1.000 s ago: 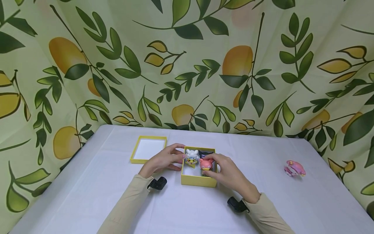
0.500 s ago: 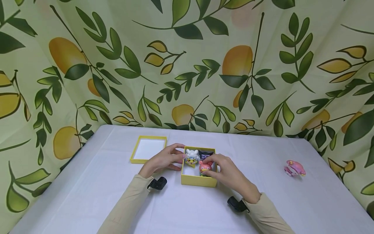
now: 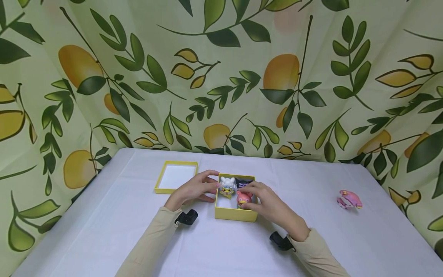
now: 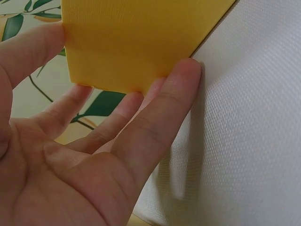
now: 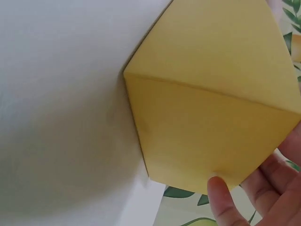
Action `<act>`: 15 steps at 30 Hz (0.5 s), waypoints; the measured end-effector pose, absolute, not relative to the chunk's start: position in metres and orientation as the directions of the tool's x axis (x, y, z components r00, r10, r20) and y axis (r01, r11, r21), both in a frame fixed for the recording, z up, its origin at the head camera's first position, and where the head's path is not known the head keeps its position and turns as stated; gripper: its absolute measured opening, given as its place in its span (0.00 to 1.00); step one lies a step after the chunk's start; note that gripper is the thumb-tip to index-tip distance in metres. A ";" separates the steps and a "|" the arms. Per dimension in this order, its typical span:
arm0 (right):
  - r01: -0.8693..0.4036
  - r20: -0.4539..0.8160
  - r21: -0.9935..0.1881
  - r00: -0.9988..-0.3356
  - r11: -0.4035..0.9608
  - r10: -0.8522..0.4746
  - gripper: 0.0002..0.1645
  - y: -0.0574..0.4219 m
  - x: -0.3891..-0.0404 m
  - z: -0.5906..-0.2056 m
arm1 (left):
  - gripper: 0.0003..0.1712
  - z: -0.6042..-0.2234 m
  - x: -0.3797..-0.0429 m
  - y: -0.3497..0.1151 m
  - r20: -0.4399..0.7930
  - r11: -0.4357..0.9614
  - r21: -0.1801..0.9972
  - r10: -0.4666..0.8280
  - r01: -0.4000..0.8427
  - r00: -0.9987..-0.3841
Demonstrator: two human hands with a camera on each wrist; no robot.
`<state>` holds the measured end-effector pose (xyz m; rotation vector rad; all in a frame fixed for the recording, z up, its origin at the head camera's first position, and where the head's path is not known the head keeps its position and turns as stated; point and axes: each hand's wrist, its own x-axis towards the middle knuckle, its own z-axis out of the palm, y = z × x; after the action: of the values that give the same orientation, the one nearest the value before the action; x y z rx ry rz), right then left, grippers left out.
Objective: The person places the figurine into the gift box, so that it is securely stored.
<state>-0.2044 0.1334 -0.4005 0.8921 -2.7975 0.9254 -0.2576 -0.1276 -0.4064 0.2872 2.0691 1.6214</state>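
Note:
An open yellow box [image 3: 235, 214] with a white inside stands at mid-table. In it are a white-capped yellow figurine [image 3: 227, 187], a black-and-purple figurine [image 3: 244, 182] behind and a pink figurine [image 3: 243, 199] in front. My right hand [image 3: 274, 203] reaches over the box's right wall and holds the pink figurine between thumb and fingers; in the right wrist view one fingertip [image 5: 217, 184] touches the box's outer side. With fingers spread, my left hand [image 3: 194, 188] rests against the left wall, fingertips [image 4: 186, 70] touching it in the left wrist view.
Left of the box lies a yellow-rimmed lid [image 3: 175, 177], its white inside up. A pink-and-white toy figure [image 3: 349, 199] sits far right on the white-covered table [image 3: 194, 250]. A fruit-and-leaf patterned curtain [image 3: 221, 96] hangs behind the table.
Held in my right hand, the pink figurine has shifted slightly lower and toward the front of the box, uncovering more of the black-and-purple figurine. The left hand stays in place.

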 end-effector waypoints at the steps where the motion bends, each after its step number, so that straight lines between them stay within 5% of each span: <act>1: -0.541 0.225 -0.524 -0.832 0.658 -0.506 0.25 0.133 -0.204 -0.400 | 0.30 -0.407 -0.258 -0.128 -0.248 0.271 0.953 0.454 -0.133 -0.856; 15: -0.571 0.267 -0.527 -0.814 0.629 -0.515 0.20 0.134 -0.205 -0.402 | 0.30 -0.406 -0.258 -0.128 -0.249 0.276 0.952 0.453 -0.132 -0.856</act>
<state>-0.2049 0.1336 -0.4022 0.9203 -2.7534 0.9395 -0.2575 -0.1280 -0.4064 0.2883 2.0720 1.6156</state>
